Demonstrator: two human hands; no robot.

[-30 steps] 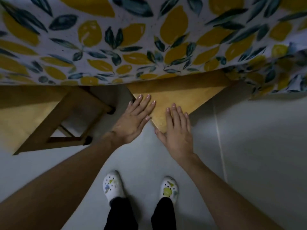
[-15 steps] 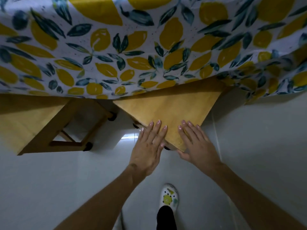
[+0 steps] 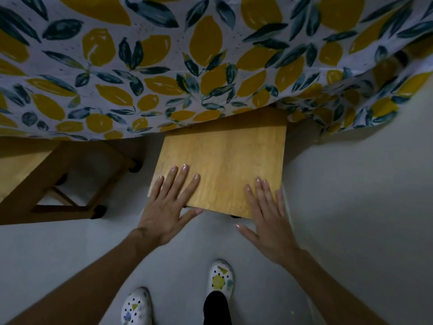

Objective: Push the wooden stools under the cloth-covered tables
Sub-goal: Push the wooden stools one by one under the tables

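Note:
A wooden stool (image 3: 225,165) with a light square seat stands in the middle, its far edge under the hanging lemon-print tablecloth (image 3: 164,66). My left hand (image 3: 168,202) lies flat on the seat's near left corner, fingers spread. My right hand (image 3: 267,214) rests flat on the near right corner, thumb off the edge. Neither hand grips anything. A second wooden stool (image 3: 46,179) stands to the left, its top partly under the cloth, its legs and crossbars showing.
The cloth's right corner (image 3: 365,109) droops lower than the rest. Grey floor (image 3: 351,207) spreads to the right and toward me. My feet in white patterned clogs (image 3: 220,280) stand just behind the stool.
The stool has turned from corner-on to square with the table edge. My hands have spread apart to its two near corners. My left foot has come back into view.

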